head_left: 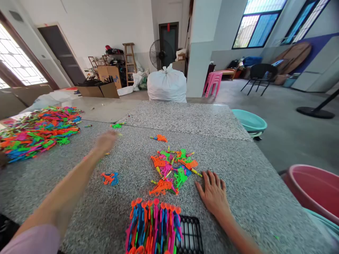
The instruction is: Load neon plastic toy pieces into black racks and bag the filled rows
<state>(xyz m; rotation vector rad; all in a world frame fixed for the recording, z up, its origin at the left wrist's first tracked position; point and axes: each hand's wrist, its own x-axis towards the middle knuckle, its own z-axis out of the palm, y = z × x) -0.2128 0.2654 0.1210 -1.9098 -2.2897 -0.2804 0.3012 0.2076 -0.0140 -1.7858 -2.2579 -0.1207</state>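
Note:
My right hand (214,192) lies palm down on the speckled table, fingers spread, just right of a loose cluster of bright plastic toy guns (172,167). My left hand (106,141) is stretched forward over the table and smeared by motion, so its fingers cannot be made out. Close beyond it lies a green toy gun (116,125). An orange and blue pair of toy guns (109,178) rests nearer to me. In front of me a black grid rack (191,229) holds tightly packed rows of coloured toy guns (153,225) with orange and pink round tips.
A big heap of toy guns (45,128) covers the table's left side. A tied white sack (166,84) stands beyond the far edge. Right of the table are a turquoise basin (250,120) and a pink basin (315,190). One orange toy gun (161,138) lies past the cluster.

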